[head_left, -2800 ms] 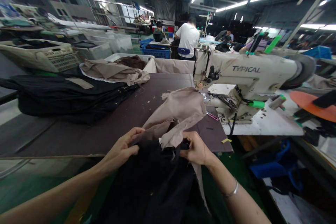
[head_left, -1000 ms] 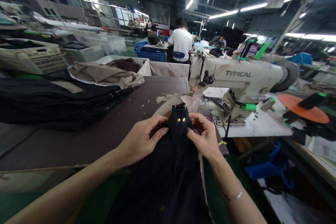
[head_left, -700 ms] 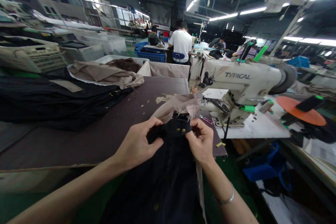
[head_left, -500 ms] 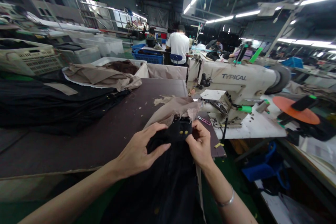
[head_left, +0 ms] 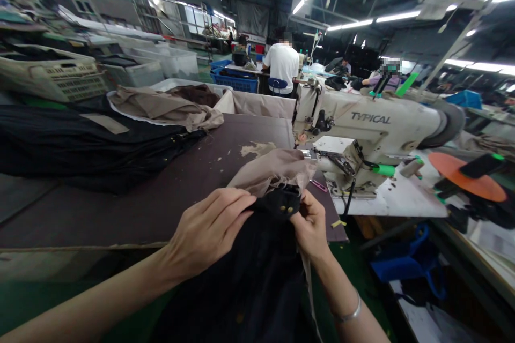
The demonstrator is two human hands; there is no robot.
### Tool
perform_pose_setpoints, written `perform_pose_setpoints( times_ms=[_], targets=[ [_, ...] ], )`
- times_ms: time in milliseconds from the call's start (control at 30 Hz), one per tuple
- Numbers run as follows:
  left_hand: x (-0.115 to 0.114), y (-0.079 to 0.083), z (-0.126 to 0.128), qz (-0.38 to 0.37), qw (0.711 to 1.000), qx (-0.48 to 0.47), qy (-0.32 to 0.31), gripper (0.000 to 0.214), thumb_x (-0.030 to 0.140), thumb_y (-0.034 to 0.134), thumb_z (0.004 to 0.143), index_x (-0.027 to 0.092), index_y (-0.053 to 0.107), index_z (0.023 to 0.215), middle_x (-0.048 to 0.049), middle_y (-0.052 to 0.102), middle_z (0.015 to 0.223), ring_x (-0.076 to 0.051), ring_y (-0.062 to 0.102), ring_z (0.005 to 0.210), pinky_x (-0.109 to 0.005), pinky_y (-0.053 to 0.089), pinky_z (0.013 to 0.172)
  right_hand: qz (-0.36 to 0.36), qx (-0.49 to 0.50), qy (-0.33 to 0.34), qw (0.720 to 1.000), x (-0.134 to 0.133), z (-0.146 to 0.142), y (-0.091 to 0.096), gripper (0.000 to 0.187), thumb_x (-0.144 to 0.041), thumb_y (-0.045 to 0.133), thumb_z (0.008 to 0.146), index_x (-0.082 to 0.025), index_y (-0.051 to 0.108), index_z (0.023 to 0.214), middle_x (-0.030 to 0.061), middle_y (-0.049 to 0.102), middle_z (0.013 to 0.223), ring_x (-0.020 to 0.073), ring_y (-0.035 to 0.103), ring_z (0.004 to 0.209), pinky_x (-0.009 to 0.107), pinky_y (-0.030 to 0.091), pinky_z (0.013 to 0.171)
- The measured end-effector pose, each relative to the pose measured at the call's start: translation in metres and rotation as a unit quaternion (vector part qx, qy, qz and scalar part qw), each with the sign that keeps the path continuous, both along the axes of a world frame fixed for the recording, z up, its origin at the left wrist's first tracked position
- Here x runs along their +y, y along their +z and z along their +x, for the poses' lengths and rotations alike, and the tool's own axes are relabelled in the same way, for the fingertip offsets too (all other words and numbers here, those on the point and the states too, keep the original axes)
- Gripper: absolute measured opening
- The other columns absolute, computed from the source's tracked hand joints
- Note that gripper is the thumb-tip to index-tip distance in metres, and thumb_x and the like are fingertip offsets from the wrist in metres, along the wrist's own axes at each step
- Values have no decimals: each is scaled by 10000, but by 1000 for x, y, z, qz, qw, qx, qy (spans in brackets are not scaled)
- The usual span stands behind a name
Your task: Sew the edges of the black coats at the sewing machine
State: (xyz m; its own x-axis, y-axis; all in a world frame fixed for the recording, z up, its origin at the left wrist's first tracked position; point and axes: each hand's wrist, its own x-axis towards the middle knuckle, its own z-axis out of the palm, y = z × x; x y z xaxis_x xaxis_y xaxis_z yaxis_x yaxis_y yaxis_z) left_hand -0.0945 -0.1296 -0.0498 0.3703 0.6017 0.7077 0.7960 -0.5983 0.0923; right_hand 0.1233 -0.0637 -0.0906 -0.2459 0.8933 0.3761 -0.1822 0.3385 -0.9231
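Note:
My left hand (head_left: 209, 230) rests with fingers curled on a black garment (head_left: 257, 278) that hangs down over my lap. My right hand (head_left: 309, 228) pinches the garment's top end, where two small brass studs (head_left: 286, 208) show. A beige fabric lining (head_left: 273, 169) joined to the black cloth lies bunched on the dark brown table (head_left: 161, 193) just beyond my hands. The cream "TYPICAL" sewing machine (head_left: 370, 123) stands to the right of the fabric.
A stack of black garments (head_left: 88, 144) and a beige pile (head_left: 161, 107) lie on the table's left. Plastic crates (head_left: 56, 77) stand far left. An orange disc (head_left: 466, 179) and pink clippers (head_left: 319, 186) lie near the machine. A person in a white shirt (head_left: 284, 64) sits ahead.
The beige fabric was folded back off the black garment, and its studded end came up between my hands. Since then both hands lowered slightly, and my left fingers closed over the cloth.

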Motion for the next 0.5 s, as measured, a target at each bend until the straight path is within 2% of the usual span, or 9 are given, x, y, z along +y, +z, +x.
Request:
perform_pose_setpoints(
  times_ms=[67,200,300,367,500],
  targets=[
    [-5,-1,5,15,1000,-5,-1,445,50,668,857,153,548,1273,-81,655,1157,-186,614,1071,-314,481,1008,-57,58,17,997,4,-4,-1,86,-106,579,779,-161,512,774,-33,485,686,67,407,625,177,345,590],
    [-7,-2,13,-87,992,-90,6,335,137,644,908,210,573,1227,-41,635,1150,-159,601,1073,-288,476,975,-106,110,42,987,11,-8,0,129,-69,556,711,-164,473,740,-46,456,648,56,362,569,163,310,536],
    [-7,1,19,-197,965,-174,20,230,266,635,931,241,569,1150,-4,634,1099,-142,615,1018,-265,492,898,-92,100,33,990,12,-7,0,119,-90,594,723,-159,498,741,-39,487,666,62,401,592,169,346,563],
    [-8,4,23,-258,942,-213,27,248,330,639,928,251,546,1145,15,641,1064,-132,627,960,-253,500,843,-74,91,15,993,11,-5,-1,115,-120,635,744,-154,525,746,-32,516,690,69,439,631,177,376,603],
    [-9,10,22,-258,943,-207,39,258,365,655,913,256,563,1128,21,637,1037,-134,614,942,-254,481,840,-40,74,-31,996,6,-3,-7,89,-170,653,797,-151,568,776,-24,543,720,76,468,671,188,397,652]
  ],
)
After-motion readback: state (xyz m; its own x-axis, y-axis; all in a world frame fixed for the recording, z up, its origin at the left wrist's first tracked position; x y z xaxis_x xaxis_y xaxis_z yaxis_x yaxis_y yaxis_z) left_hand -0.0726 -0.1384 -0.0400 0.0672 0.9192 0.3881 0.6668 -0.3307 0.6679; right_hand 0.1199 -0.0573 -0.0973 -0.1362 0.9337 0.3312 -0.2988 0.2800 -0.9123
